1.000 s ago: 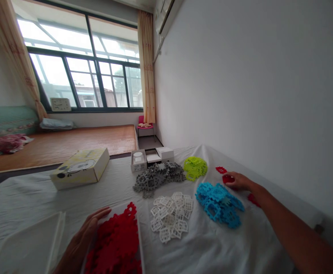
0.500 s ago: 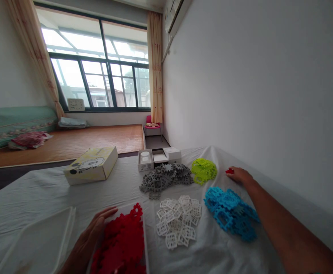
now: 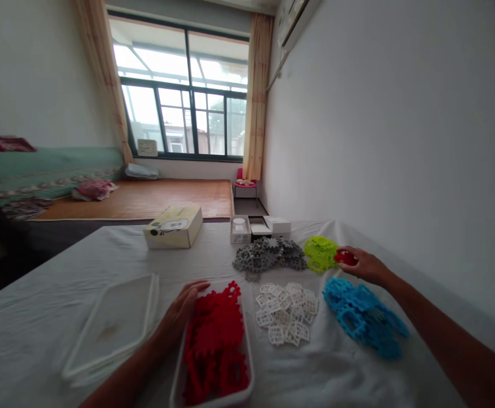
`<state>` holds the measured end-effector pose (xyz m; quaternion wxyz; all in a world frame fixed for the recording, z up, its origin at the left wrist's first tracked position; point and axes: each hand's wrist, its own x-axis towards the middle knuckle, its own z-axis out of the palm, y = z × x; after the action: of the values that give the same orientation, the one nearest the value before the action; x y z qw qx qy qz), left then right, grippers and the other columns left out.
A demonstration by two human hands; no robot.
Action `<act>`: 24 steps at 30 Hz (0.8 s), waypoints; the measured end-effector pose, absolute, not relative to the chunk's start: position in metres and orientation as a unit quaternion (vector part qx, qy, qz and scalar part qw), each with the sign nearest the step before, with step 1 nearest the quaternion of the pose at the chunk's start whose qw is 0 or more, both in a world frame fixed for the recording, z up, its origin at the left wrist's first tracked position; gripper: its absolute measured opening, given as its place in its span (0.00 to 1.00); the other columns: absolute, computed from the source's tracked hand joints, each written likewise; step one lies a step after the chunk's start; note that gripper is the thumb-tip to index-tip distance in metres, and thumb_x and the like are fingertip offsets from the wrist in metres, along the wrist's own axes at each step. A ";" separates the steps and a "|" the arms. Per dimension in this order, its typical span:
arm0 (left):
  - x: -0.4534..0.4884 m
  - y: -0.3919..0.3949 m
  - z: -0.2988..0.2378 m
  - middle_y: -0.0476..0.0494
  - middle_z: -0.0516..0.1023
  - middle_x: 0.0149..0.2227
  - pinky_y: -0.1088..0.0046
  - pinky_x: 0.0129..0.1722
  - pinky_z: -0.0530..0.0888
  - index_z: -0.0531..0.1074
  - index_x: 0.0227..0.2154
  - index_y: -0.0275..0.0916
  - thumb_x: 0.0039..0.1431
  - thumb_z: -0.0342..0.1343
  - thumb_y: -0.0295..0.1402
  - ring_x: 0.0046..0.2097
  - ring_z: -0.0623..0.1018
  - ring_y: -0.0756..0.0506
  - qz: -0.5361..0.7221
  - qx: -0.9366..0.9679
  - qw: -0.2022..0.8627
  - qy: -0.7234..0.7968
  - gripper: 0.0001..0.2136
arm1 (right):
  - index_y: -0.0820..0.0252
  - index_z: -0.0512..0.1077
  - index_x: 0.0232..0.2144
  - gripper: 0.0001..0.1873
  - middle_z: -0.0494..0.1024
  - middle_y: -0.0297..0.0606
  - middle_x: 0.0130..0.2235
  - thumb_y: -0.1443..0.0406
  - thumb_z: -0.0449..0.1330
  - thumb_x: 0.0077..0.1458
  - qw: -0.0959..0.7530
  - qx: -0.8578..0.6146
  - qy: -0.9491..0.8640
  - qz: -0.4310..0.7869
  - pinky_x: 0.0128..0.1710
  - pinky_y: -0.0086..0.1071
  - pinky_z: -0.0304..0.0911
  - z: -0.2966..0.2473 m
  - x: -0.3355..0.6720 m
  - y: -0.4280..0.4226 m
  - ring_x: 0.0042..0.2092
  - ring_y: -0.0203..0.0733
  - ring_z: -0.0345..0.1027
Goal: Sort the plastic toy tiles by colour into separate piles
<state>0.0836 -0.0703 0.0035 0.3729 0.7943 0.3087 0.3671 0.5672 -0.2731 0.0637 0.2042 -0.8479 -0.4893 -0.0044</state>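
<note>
My right hand (image 3: 364, 265) pinches a red plastic building piece (image 3: 346, 258) at the right edge of a pile of lime-green pieces (image 3: 320, 252). Below that hand and forearm lies a heap of blue toothed pieces (image 3: 360, 311). My left hand (image 3: 183, 309) rests along the left rim of a white plastic tub (image 3: 251, 362), its fingers stretched out and its thumb not clearly visible. Red interlocking pieces (image 3: 217, 328) fill the tub in a jumble. White lattice pieces (image 3: 287, 311) are spread just right of it, with dark grey pieces (image 3: 268, 255) heaped behind them.
A translucent lid (image 3: 114, 323) lies left of my left arm. Farther back are a yellow-and-white cartoon box (image 3: 175, 226) and small open white boxes (image 3: 241, 229). The cloth-covered table (image 3: 73, 272) meets the wall (image 3: 379, 141) on the right. A bed (image 3: 179, 198) stands beyond.
The view has swung left, so everything sits farther right. My right hand has brought the red piece leftward to the lime-green pile. My left hand stays at the tub.
</note>
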 end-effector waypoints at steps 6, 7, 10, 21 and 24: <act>0.085 -0.077 0.005 0.41 0.72 0.50 0.63 0.59 0.62 0.73 0.46 0.38 0.66 0.36 0.42 0.55 0.69 0.44 0.379 0.802 0.366 0.280 0.22 | 0.53 0.69 0.49 0.25 0.75 0.37 0.43 0.59 0.60 0.47 0.272 -0.649 -0.702 0.111 0.37 0.32 0.66 0.103 0.378 -0.229 0.36 0.39 0.70; 0.085 -0.077 0.004 0.41 0.72 0.50 0.63 0.59 0.62 0.73 0.46 0.38 0.66 0.36 0.41 0.55 0.69 0.44 0.380 0.802 0.367 0.279 0.22 | 0.53 0.69 0.49 0.25 0.75 0.37 0.42 0.60 0.60 0.47 0.272 -0.625 -0.721 0.124 0.37 0.32 0.66 0.105 0.350 -0.223 0.35 0.38 0.69; 0.084 -0.077 0.002 0.41 0.71 0.51 0.63 0.59 0.62 0.72 0.46 0.38 0.66 0.36 0.41 0.55 0.68 0.44 0.382 0.802 0.371 0.270 0.21 | 0.53 0.69 0.51 0.27 0.75 0.39 0.44 0.58 0.63 0.46 0.254 -0.571 -0.765 0.157 0.39 0.33 0.66 0.106 0.290 -0.207 0.37 0.40 0.70; 0.085 -0.076 -0.001 0.41 0.72 0.50 0.65 0.59 0.62 0.73 0.45 0.37 0.66 0.36 0.39 0.55 0.69 0.45 0.394 0.794 0.386 0.255 0.21 | 0.53 0.71 0.47 0.17 0.74 0.38 0.50 0.65 0.60 0.53 0.226 -0.527 -0.793 0.206 0.47 0.34 0.64 0.091 0.254 -0.228 0.45 0.40 0.70; 0.085 -0.076 0.000 0.41 0.73 0.50 0.64 0.59 0.62 0.73 0.45 0.38 0.66 0.37 0.40 0.55 0.69 0.45 0.395 0.795 0.383 0.254 0.21 | 0.50 0.73 0.45 0.17 0.72 0.36 0.53 0.67 0.62 0.51 0.196 -0.541 -0.810 0.115 0.53 0.40 0.60 0.083 0.246 -0.243 0.52 0.45 0.65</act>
<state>0.0853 -0.0763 -0.0001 0.3831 0.7954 0.2539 0.3951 0.2457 -0.2428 0.0829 0.1959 -0.5411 -0.8097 0.1149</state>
